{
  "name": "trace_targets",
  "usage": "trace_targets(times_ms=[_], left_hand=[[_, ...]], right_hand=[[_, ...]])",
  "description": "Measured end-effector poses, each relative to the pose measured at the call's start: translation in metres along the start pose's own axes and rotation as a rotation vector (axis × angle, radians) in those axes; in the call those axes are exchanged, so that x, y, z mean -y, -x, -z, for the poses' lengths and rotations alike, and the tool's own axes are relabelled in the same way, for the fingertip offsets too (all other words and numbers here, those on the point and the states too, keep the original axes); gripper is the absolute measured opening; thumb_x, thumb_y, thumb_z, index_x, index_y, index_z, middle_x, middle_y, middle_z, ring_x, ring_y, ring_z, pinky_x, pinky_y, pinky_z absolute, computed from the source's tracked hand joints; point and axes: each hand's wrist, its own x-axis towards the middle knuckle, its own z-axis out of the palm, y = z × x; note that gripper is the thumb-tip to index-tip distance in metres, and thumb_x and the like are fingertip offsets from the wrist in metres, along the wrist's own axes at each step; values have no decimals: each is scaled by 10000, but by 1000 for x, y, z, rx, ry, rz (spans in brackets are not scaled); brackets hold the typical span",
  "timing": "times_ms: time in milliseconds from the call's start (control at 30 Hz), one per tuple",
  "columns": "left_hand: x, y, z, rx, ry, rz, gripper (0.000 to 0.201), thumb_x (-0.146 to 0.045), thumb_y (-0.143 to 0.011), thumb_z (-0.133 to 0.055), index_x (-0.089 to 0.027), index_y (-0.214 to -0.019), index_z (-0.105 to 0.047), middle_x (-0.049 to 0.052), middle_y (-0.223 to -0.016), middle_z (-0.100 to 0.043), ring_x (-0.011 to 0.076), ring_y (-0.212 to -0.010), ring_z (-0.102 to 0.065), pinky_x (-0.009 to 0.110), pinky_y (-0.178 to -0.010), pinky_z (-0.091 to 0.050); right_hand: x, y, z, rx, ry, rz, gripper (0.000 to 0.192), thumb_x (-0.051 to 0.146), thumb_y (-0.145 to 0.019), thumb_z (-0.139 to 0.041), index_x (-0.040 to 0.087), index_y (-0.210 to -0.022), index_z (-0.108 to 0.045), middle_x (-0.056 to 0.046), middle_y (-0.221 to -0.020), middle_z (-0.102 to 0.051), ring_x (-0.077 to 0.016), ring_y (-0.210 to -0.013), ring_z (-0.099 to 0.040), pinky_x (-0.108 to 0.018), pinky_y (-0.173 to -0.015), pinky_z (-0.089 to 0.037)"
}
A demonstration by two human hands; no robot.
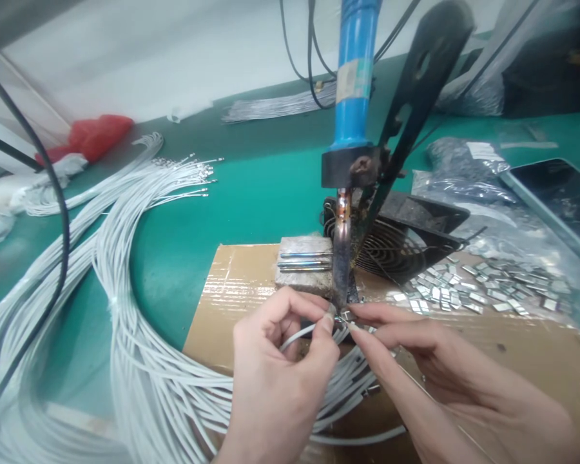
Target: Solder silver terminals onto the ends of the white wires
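My left hand (285, 361) pinches the end of a white cable (297, 336) between thumb and forefinger. Opposite it, my right hand (415, 354) closes thumb and forefinger on a small silvery metal piece (347, 316) at the cable's tip. A thin wire (418, 385) runs across the right palm. Just above the fingertips is the dark tip of a blue-handled soldering iron (355, 84), clamped upright with its tip down. Whether the tip touches the metal piece I cannot tell. More white cables (338, 393) with metal ends lie beneath both hands.
Behind my left hand, a grey block (303, 278) carries thin metal rods. A black fan (391, 238) stands behind the iron. Loose metal pieces (493, 287) lie on cardboard (522, 348) at the right. A large white cable bundle (130, 309) curves along the left.
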Motion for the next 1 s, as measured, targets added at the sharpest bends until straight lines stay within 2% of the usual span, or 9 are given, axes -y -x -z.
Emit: trace_targets(times_ms=[167,300,400,500,667,867,1000], left_hand=[[0,1,-3,-17,22,7,171,-62,-772,-787,-209,-701,-738,0,-852,-815,112,-707,-742,135,-594,-565],[-1,2,-5,-54,44,15,175,-64,-756,-798,-210,-681,-735,-11,-835,-805,103,-707,-732,122,-602,-561],[-1,0,-2,-18,14,-2,182,-58,-774,-788,-214,-698,-735,-15,-846,-815,104,-730,-753,120,-629,-580],[0,-2,1,25,-22,-9,183,-62,-801,-776,-217,-715,-729,-9,-854,-828,111,-726,-764,130,-623,-592],[1,-2,1,21,-25,-10,172,-73,-806,-781,-214,-723,-726,3,-857,-825,121,-705,-754,149,-595,-587],[2,-2,0,28,-27,-17,176,-75,-832,-771,-218,-739,-728,-2,-867,-826,112,-708,-747,141,-596,-584],[1,-2,0,19,-19,-27,179,-70,-824,-773,-217,-731,-731,-3,-863,-820,115,-721,-753,144,-617,-592]], right_hand=[[2,-5,-1,-17,-30,-10,224,486,-864,-852,266,-823,-869,-95,-982,-881,-325,-953,-878,-316,-721,-740],[-1,1,1,8,-21,1,177,437,-874,-856,270,-815,-854,-84,-979,-881,-315,-937,-878,-325,-766,-740],[-5,7,2,53,-7,13,97,337,-894,-858,298,-815,-818,-22,-1034,-885,-239,-960,-875,-242,-876,-701],[-8,12,2,57,0,11,107,281,-897,-865,320,-829,-792,36,-1069,-879,-167,-992,-864,-150,-946,-640],[-8,11,2,60,11,21,91,313,-909,-865,316,-850,-796,29,-1065,-882,-167,-980,-868,-143,-934,-641],[-6,8,0,52,-11,1,106,290,-911,-855,353,-855,-791,95,-1071,-873,-108,-978,-854,-73,-944,-592],[-6,9,1,52,-27,-7,94,291,-903,-863,339,-852,-799,65,-1077,-876,-137,-977,-858,-106,-923,-620]])
